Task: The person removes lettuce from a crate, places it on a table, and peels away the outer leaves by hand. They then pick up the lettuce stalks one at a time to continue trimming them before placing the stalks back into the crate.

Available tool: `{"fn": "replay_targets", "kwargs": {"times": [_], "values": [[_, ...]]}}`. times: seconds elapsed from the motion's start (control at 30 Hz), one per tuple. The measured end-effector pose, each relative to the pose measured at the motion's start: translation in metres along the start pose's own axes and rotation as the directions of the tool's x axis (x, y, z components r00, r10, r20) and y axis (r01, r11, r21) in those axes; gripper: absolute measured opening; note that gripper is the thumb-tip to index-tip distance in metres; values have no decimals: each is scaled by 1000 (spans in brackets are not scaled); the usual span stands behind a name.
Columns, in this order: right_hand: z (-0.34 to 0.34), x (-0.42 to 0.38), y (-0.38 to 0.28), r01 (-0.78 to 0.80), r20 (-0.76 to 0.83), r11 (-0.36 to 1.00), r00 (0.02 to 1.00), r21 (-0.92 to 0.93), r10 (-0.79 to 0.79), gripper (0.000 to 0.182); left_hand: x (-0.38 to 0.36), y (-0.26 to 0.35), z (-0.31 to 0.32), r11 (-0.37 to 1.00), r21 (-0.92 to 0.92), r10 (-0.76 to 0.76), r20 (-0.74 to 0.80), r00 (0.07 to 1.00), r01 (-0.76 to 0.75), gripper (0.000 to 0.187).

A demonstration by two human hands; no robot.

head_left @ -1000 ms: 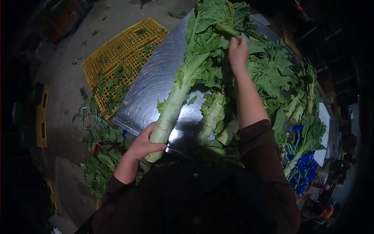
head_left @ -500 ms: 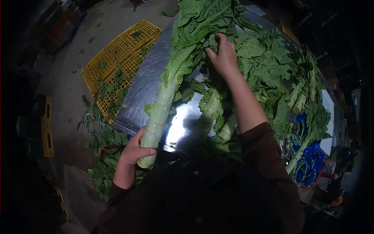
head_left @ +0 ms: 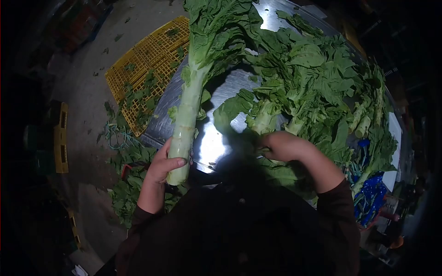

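Stalk (head_left: pixel 184 122) in my left hand (head_left: pixel 159 169) is the thing I am working on: its thick pale butt sits in my grip, fingers wrapped round and thumb across the near side, while its leafy top reaches away towards twelve o'clock over the metal bench (head_left: pixel 163 103). My right hand (head_left: pixel 285 146), at about two o'clock from me, is apart from that stalk, with its fingers curled shut; they seem to have hold of a leaf (head_left: pixel 232 110), though blur hides just how they meet it. I judge the step in hand to be stripping: the lower length is mostly bare, with a few small leaf scraps clinging on, and the crown is full. As I see it, the next move calls for letting the leaf go clear of the other stalks (head_left: pixel 263 120), which lie just beyond my right hand, near the leaf pile (head_left: pixel 322 69) at one o'clock. Any further pull on the crown needs a firm left grip, since the stalk looks smooth, perhaps slippery, and could turn in my palm.
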State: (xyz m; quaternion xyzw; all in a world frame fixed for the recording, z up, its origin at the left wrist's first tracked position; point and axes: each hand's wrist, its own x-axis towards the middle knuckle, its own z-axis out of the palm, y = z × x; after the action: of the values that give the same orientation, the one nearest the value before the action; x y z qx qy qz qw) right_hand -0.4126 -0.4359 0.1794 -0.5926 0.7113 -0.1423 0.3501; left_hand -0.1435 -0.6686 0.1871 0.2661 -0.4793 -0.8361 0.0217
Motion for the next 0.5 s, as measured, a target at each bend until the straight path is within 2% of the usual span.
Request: {"fn": "replay_targets", "kwargs": {"times": [0.07,0.1,0.13,0.17,0.2,0.23,0.27,0.3,0.33,0.37,0.4,0.43,0.47,0.5], "values": [[-23,-5,0,-250,142,957,952,-144,270,41,2,-6,-7,999,36,20,-10,1000,-20,82],[-35,-6,-3,-310,-99,913,951,-265,294,47,3,-9,-9,997,70,40,-14,999,-39,84],[-47,-6,-6,-391,-335,846,902,-362,273,52,2,-8,-8,997,67,38,-15,999,-37,84],[-58,-5,-10,-299,-495,895,863,-332,105,51,-1,-6,-6,996,85,21,3,1000,-21,81],[-64,-1,-15,-199,-641,926,765,-320,-57,51,-1,-3,-4,994,107,7,23,1000,-9,78],[-67,6,-20,-203,-650,923,757,-327,-64,51,0,-1,-1,993,112,19,32,999,-22,78],[-71,18,-28,-95,-720,991,694,-96,-3,49,2,0,4,956,277,93,19,996,-94,78],[-76,30,-36,43,-769,991,635,129,73,48,3,1,9,886,435,171,17,985,-162,78],[-79,40,-39,14,-797,998,603,59,39,45,4,2,15,865,473,188,2,982,-167,78],[-83,50,-45,-1,-805,993,586,121,98,46,6,1,20,858,479,202,18,979,-186,78],[-86,60,-50,-16,-807,983,567,185,161,47,8,-1,24,745,641,254,-18,967,-184,78],[-85,74,-43,-9,-840,971,501,237,209,44,9,-4,28,608,777,311,-45,949,-162,78],[-88,83,-41,-15,-848,972,485,235,212,44,12,-10,31,495,855,394,-63,917,-154,74],[-91,90,-38,-96,-796,934,498,345,345,49,13,-11,34,488,856,393,-45,918,-168,74]]}}
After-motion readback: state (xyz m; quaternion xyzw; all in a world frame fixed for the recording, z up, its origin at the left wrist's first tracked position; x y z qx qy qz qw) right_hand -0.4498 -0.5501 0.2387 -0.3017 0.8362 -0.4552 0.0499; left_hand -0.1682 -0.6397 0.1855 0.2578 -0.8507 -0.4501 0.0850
